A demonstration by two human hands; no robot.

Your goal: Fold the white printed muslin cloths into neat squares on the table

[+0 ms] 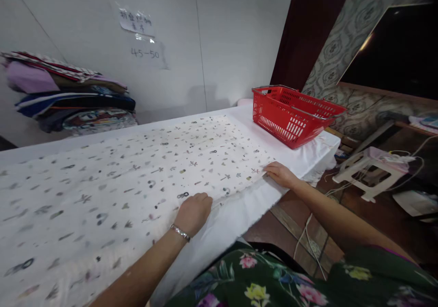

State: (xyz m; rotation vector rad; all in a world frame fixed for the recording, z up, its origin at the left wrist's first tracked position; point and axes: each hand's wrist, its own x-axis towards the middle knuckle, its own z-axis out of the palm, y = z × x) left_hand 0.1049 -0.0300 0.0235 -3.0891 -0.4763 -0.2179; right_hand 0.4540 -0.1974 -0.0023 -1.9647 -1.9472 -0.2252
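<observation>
Looking down from my head, the printed cloth (137,174) lies spread flat on the long white table (239,211), right in front of me; its long way runs from side to side, and most of it stretches off to my left; both my hands are on the edge nearest to me. My left hand (193,213) is curled into a loose fist with the knuckles up, pressing on that near edge; my fingers are tucked under, so I cannot tell if they grip the cloth. My right hand (280,174) lies nearly flat and open, with its fingertips touching the near right corner of the cloth; it is the hand at the cloth's end. A red basket (294,113) stands past that corner, apart from the cloth; folded cloths (68,92) are piled far off by the wall.
</observation>
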